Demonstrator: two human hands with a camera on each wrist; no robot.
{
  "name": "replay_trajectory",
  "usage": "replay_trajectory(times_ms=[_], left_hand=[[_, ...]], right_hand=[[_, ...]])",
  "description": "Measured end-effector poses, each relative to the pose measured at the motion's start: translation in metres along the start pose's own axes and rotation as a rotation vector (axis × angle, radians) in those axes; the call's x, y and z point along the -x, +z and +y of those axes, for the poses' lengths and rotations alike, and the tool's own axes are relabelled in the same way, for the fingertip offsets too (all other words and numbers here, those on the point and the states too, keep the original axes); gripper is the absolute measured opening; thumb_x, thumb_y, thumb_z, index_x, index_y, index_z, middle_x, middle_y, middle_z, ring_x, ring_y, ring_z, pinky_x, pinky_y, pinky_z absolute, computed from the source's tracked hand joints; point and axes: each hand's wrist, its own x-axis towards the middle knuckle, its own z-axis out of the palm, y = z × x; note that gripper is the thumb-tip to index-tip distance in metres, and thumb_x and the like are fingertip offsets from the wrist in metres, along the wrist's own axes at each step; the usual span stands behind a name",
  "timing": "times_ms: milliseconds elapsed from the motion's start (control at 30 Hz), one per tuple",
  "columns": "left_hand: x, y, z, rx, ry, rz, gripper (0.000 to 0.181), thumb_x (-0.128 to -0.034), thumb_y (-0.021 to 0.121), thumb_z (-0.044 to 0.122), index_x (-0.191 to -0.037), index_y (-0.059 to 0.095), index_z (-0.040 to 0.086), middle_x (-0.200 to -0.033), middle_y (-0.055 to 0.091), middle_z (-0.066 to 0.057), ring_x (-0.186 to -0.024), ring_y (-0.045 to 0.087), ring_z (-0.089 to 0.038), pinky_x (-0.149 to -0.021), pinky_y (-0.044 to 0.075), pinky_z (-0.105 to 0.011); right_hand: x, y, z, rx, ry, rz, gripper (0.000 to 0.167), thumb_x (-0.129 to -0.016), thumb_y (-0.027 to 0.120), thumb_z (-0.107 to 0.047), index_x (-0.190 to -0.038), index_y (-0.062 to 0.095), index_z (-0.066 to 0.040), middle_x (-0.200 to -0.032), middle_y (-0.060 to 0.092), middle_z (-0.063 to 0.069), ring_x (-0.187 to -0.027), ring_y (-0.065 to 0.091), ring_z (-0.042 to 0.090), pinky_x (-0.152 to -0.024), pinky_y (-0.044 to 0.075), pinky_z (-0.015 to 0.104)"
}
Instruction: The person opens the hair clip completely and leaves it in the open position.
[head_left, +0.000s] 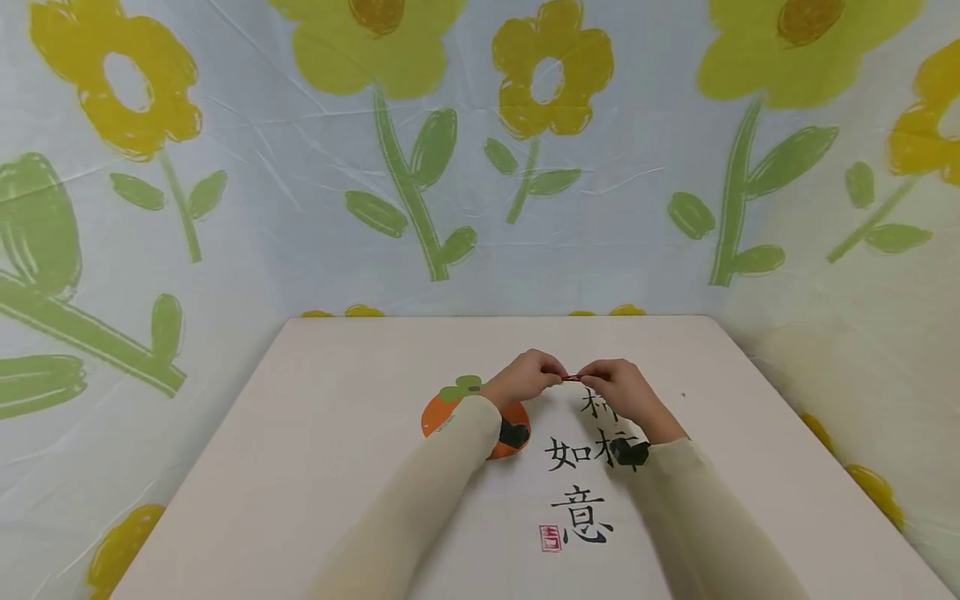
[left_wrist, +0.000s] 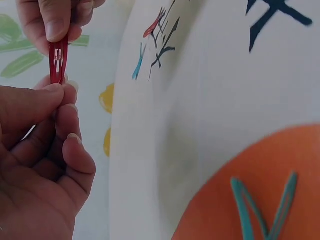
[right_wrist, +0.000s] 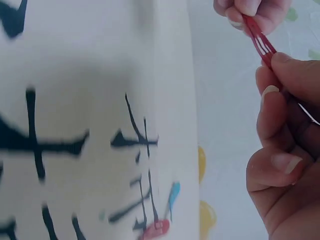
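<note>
A red snap hair clip [left_wrist: 58,60] is held between both hands above the far part of the table. My left hand [head_left: 527,377] pinches one end of it between thumb and fingertips. At the other end, the thumb and forefinger of my right hand [head_left: 621,385] grip it. Long slots show along the hair clip in both wrist views; the head view gives only a thin red strip. Below, a persimmon picture [head_left: 437,413] lies partly behind the left sleeve. A teal V-shaped thing [left_wrist: 265,210] rests on its orange area.
Black calligraphy [head_left: 570,454] and a red seal mark [head_left: 551,538] cover the table's [head_left: 300,467] middle. Near the far characters lie a small blue thing [right_wrist: 173,195] and a red one [right_wrist: 156,229], both blurred. A flowered cloth [head_left: 465,167] hangs behind the far edge.
</note>
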Motion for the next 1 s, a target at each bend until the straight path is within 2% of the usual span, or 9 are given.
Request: replay_trajectory(times_ms=[133, 300, 533, 667, 833, 1000], left_hand=[[0.007, -0.009, -0.006, 0.009, -0.01, -0.026, 0.015, -0.0965, 0.059, 0.017, -0.104, 0.073, 0.015, -0.098, 0.071, 0.001, -0.084, 0.056, -0.012, -0.074, 0.046, -0.024], [0.013, -0.017, -0.015, -0.012, -0.024, -0.024, 0.016, -0.0969, 0.059, 0.018, -0.104, 0.072, 0.015, -0.095, 0.069, 0.004, -0.085, 0.055, -0.012, -0.075, 0.046, -0.024], [0.024, -0.024, -0.021, -0.042, -0.043, -0.028, 0.016, -0.0975, 0.057, 0.017, -0.105, 0.072, 0.014, -0.103, 0.071, -0.003, -0.084, 0.055, -0.012, -0.076, 0.046, -0.024], [0.031, -0.026, -0.023, -0.067, -0.03, -0.024, 0.016, -0.0978, 0.057, 0.016, -0.105, 0.071, 0.015, -0.103, 0.071, -0.003, -0.085, 0.056, -0.012, -0.078, 0.047, -0.025], [0.039, -0.027, -0.029, -0.05, -0.033, -0.024, 0.019, -0.0985, 0.055, 0.015, -0.108, 0.07, 0.008, -0.105, 0.07, -0.006, -0.088, 0.057, -0.013, -0.08, 0.048, -0.027], [0.043, -0.027, -0.037, -0.049, -0.039, -0.016, 0.02, -0.0985, 0.055, 0.014, -0.108, 0.07, 0.007, -0.104, 0.071, -0.007, -0.085, 0.057, -0.013, -0.078, 0.047, -0.027]], right_hand=[[-0.003, 0.008, -0.004, -0.024, -0.01, 0.001, 0.016, -0.096, 0.06, -0.015, -0.102, 0.073, -0.007, -0.1, 0.071, 0.012, -0.079, 0.06, 0.019, -0.068, 0.047, 0.031], [-0.008, 0.018, -0.008, -0.045, -0.032, 0.006, 0.015, -0.095, 0.061, -0.016, -0.1, 0.073, -0.009, -0.097, 0.071, 0.011, -0.078, 0.061, 0.018, -0.064, 0.048, 0.03], [-0.013, 0.031, -0.01, -0.072, -0.026, -0.029, 0.016, -0.096, 0.061, -0.02, -0.101, 0.074, -0.011, -0.096, 0.071, 0.014, -0.077, 0.06, 0.02, -0.063, 0.047, 0.031], [-0.015, 0.037, -0.011, -0.081, -0.037, -0.035, 0.016, -0.096, 0.06, -0.02, -0.101, 0.074, -0.012, -0.093, 0.07, 0.012, -0.078, 0.06, 0.021, -0.064, 0.046, 0.032], [-0.017, 0.046, -0.012, -0.11, -0.034, -0.048, 0.015, -0.096, 0.06, -0.018, -0.1, 0.073, -0.012, -0.091, 0.069, 0.008, -0.077, 0.058, 0.017, -0.065, 0.046, 0.031], [-0.02, 0.054, -0.014, -0.142, -0.034, -0.077, 0.015, -0.096, 0.059, -0.017, -0.1, 0.073, -0.012, -0.091, 0.068, 0.013, -0.072, 0.056, 0.018, -0.063, 0.047, 0.032]])
